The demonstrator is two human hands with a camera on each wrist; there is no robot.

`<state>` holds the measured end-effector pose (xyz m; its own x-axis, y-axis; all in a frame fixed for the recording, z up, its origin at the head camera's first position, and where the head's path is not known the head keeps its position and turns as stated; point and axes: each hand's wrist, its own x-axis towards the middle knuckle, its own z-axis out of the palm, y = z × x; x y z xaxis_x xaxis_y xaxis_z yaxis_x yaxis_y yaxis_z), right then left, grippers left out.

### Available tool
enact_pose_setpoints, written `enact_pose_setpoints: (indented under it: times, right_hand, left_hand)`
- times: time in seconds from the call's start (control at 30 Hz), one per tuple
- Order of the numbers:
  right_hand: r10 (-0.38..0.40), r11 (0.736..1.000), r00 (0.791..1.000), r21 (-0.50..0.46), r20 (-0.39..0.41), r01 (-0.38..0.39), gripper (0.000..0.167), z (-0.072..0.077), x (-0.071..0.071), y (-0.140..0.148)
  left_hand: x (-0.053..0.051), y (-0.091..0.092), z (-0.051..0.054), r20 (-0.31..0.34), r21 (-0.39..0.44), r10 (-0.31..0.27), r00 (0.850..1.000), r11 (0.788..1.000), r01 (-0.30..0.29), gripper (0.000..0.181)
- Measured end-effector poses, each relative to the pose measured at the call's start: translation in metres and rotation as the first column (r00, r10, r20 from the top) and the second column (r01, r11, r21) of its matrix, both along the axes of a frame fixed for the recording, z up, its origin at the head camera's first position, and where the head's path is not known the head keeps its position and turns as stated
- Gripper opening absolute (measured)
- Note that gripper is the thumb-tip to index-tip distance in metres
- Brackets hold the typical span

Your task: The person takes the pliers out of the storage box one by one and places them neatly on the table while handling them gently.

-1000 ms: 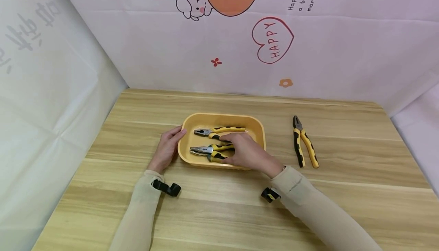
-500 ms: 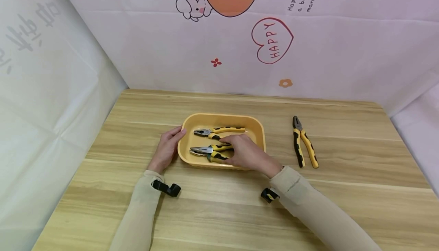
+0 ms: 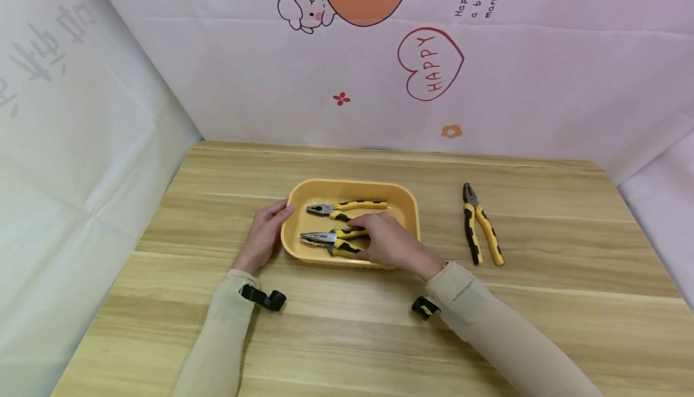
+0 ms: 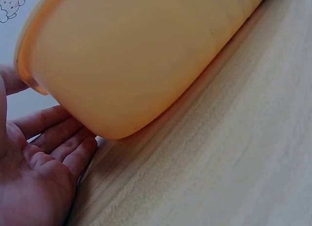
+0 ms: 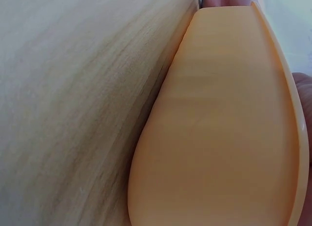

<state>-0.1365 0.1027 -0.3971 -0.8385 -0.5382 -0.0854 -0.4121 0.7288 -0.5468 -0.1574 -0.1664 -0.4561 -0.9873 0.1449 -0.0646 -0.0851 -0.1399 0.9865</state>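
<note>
A yellow plastic tray stands on the table. My left hand holds its left end, thumb over the rim and fingers against the outside, as the left wrist view shows. My right hand reaches into the tray and grips the yellow-and-black handles of the front long-nose pliers, whose jaws point left. Something with a jagged, brassy edge shows beneath those jaws; its kind is unclear. Combination pliers lie behind them, also jaws left, one handle partly under my right fingertips. The tray wall hides most of my right hand in the right wrist view.
To the right of the tray, another pair of pliers lies on the wooden table, jaws toward the back and handles spread. White printed cloth hangs behind the table and along its sides.
</note>
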Motion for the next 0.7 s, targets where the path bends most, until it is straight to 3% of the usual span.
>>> enact_pose_setpoints:
  times: [0.7]
  right_hand:
    - [0.004,1.0,1.0,0.003,-0.019,-0.004,0.05,-0.0015,0.0006,0.0005]
  left_hand:
    - [-0.0015,-0.0004,-0.0016,-0.007,-0.014,-0.001,1.0,1.0,0.001,0.048]
